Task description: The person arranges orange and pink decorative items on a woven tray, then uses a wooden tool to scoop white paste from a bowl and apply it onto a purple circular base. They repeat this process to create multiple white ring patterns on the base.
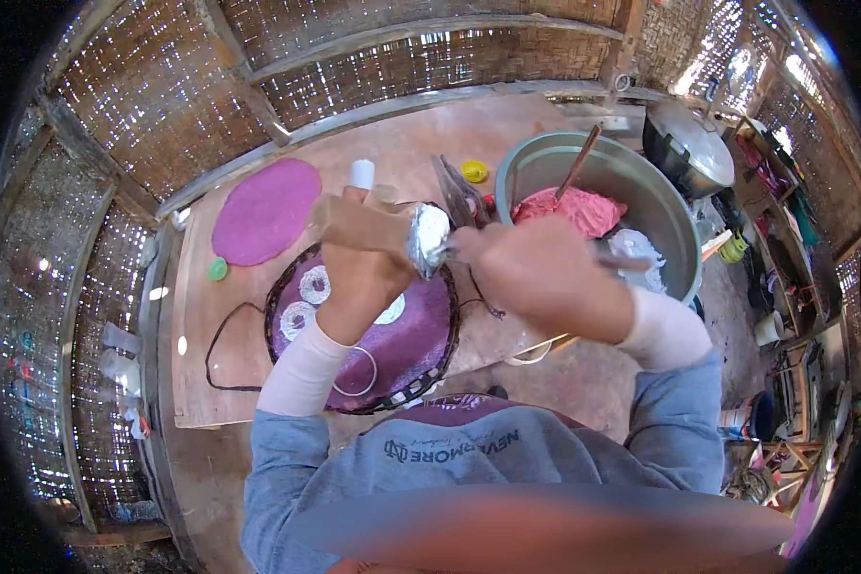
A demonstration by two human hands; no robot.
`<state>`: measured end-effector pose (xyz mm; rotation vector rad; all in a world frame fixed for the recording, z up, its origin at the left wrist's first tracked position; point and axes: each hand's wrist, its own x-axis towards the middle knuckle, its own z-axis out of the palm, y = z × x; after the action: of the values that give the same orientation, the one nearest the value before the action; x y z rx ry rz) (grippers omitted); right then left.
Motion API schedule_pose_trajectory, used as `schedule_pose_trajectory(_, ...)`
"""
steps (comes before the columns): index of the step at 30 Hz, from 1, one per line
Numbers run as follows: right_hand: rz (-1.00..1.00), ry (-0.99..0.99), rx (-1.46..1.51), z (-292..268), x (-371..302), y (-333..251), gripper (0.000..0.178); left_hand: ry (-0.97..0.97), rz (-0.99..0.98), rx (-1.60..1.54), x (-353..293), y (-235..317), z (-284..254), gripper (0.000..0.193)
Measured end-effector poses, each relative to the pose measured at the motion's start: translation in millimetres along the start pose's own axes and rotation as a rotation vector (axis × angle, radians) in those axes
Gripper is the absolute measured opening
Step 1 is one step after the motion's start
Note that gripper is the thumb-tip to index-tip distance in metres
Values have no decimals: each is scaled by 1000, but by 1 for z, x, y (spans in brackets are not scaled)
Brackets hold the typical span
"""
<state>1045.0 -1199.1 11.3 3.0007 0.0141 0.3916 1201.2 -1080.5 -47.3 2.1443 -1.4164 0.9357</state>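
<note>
My left hand is wrapped round a tan, blurred cylinder, held tilted above the round tray. A mass of white paste sits at the cylinder's right end. My right hand closes on a thin-handled tool, likely a spoon or spatula; its tip meets the paste and motion smears it. Below lies the round dark-rimmed tray with a purple lining. White rings of paste rest on it, partly covered by my left arm.
A large grey-green tub at the right holds pink plastic and a wooden stick. A purple round sheet, a green lid and a yellow round thing lie on the wooden table. A lidded pot stands far right.
</note>
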Motion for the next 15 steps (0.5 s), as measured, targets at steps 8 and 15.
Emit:
schedule_pose_trajectory(8, 63, 223, 20, -5, -33, -24, 12, 103, -16, -37, -12, -58, -7, 29)
schedule_pose_trajectory(15, 382, 528, 593, 63, -20, -28, 18, 547, -364, -733, -24, -38, 52, 31)
